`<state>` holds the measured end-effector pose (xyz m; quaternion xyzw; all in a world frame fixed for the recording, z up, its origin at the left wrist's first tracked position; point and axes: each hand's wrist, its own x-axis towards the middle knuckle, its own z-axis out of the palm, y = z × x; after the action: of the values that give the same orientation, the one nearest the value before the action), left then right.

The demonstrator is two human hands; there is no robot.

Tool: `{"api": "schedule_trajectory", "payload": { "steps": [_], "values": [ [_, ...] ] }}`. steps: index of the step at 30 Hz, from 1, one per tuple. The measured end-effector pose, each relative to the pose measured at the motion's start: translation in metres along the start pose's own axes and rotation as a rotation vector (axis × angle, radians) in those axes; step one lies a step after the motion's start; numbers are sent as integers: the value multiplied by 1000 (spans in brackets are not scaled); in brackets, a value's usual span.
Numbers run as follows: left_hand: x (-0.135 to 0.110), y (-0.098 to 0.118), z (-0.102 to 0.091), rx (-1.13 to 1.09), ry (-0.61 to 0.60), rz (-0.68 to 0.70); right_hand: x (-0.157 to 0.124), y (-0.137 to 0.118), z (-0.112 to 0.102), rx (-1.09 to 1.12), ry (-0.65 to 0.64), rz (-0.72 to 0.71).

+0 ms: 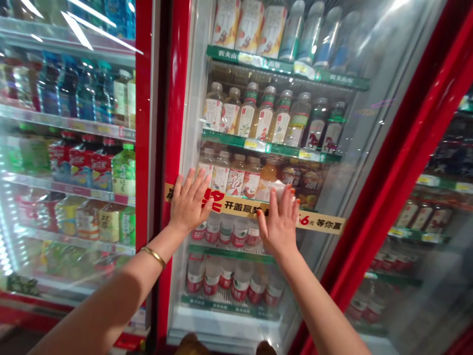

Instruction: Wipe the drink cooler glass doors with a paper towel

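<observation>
My left hand (189, 201) lies flat with fingers spread at the left edge of the glass door (318, 276), partly over the red frame and a tan banner strip (244, 208). A gold bangle (153, 257) circles that wrist. My right hand (280, 224), with orange-red nails, is against the door over the strip's right half. Under its fingers it keeps a bunched white tissue (278, 187) to the glass; most of the tissue is hidden. Behind the glass, bottles (251, 178) stand in rows on green-edged shelves.
A second drinks fridge (107, 106) stands at the left, with a red frame (143, 148). Another glass door (424, 207) is at the right beyond a slanting red frame (399, 177). Brown shoe tips (191, 345) show at the bottom edge.
</observation>
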<state>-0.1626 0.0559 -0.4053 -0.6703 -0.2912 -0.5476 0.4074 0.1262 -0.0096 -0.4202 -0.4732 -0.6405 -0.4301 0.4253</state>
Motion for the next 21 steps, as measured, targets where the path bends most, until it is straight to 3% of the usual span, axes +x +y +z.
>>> {"api": "schedule_trajectory", "payload": {
  "steps": [2, 3, 6, 8, 9, 11, 13, 15, 16, 18, 20, 21],
  "values": [
    [0, 1, 0, -19, -6, -32, -5, -13, 2, -1, 31, 171],
    [0, 1, 0, -32, -13, -46, -14, -24, 6, 11, 11, 171],
    [-1, 1, 1, -48, -40, -66, -65, -52, 18, 71, -118, -64],
    [-1, 0, 1, -39, -33, -61, -103, -47, 20, 81, -151, -169],
    [-2, 0, 1, -35, -25, -54, -117, -37, 20, 58, -139, -137],
    [-2, -1, 1, -34, -14, -44, -129, -9, 15, -28, -67, 93],
    [-2, -1, 1, -34, -17, -43, -120, 11, 11, -104, 3, 381],
    [-3, -1, 0, -38, -21, -49, -105, 9, 10, -123, 18, 501],
    [-3, 0, -1, -42, -24, -53, -100, 1, 11, -106, -6, 459],
    [-2, 1, -2, -52, -29, -58, -104, -20, 13, -16, -106, 186],
    [-2, 1, -2, -54, -32, -66, -124, -33, 14, 81, -188, -118],
    [-2, 1, -3, -53, -33, -72, -136, -32, 12, 91, -194, -183]
  ]
}}
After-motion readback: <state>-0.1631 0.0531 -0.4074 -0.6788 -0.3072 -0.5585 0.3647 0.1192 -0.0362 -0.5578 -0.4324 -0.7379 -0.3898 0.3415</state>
